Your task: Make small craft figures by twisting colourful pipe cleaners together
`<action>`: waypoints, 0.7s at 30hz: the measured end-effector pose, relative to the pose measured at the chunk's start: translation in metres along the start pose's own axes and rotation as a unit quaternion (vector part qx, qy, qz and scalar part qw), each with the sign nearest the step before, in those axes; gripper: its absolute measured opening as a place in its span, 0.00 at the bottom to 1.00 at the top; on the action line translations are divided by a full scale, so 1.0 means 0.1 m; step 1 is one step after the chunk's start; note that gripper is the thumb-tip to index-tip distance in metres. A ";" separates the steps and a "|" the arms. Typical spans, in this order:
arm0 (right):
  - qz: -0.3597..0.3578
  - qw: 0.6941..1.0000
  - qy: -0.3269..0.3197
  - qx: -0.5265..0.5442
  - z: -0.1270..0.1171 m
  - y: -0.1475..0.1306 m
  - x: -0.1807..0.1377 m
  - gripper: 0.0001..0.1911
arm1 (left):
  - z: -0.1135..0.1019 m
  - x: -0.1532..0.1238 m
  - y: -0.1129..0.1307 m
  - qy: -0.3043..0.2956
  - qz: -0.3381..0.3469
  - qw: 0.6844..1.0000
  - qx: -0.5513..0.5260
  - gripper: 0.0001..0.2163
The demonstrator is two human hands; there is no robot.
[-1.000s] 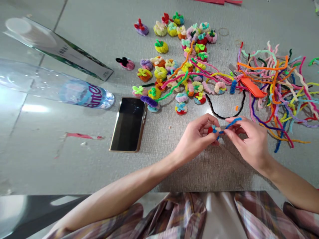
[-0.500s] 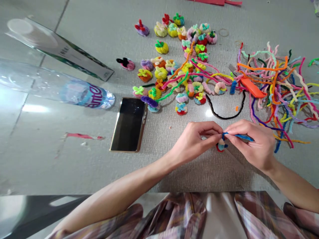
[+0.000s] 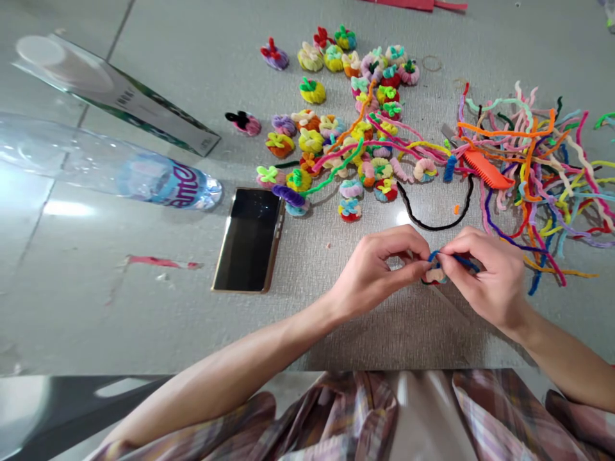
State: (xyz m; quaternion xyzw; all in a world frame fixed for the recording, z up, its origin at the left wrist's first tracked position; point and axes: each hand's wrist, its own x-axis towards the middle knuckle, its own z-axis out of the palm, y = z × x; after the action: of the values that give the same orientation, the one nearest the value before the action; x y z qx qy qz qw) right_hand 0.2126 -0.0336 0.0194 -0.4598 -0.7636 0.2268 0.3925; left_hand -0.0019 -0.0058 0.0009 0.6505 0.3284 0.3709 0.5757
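Observation:
My left hand (image 3: 379,269) and my right hand (image 3: 485,275) meet fingertip to fingertip just above the grey table (image 3: 298,320). Between them is a small coiled pipe-cleaner piece (image 3: 435,275), pinkish-white with red. My left fingers pinch this coil. A blue pipe cleaner (image 3: 456,260) runs from it under my right thumb and forefinger, which are closed on it. Both hands hover near the table's front edge, below a loose black pipe cleaner (image 3: 432,221).
Several finished coiled pieces (image 3: 346,109) lie at the back centre. A tangle of loose pipe cleaners (image 3: 538,166) and an orange comb (image 3: 485,169) lie at the right. A phone (image 3: 250,238), a lying water bottle (image 3: 115,169) and a flat box (image 3: 115,96) are to the left.
The coil dropped lower and turned between my fingers. My right hand drew the blue pipe cleaner in, from sticking out to lying mostly under its fingers.

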 end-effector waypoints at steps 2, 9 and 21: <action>0.009 1.000 -0.016 -0.004 0.00 -0.02 0.01 0.09 | 0.01 -0.01 -0.01 0.008 0.041 0.999 0.034 0.05; -0.046 0.995 -0.069 -0.060 -0.02 -0.07 0.01 0.10 | 0.04 -0.03 -0.02 0.043 0.069 0.994 0.073 0.06; -0.065 0.993 -0.003 -0.101 0.00 -0.01 -0.02 0.11 | 0.06 -0.02 0.01 0.015 -0.087 0.996 -0.032 0.08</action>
State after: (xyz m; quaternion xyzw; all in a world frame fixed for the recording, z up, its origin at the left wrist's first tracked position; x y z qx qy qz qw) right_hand 0.2121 -0.0359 0.0194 -0.4463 -0.8117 0.1238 0.3558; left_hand 0.0024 -0.0104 0.0011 0.5950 0.3805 0.3391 0.6214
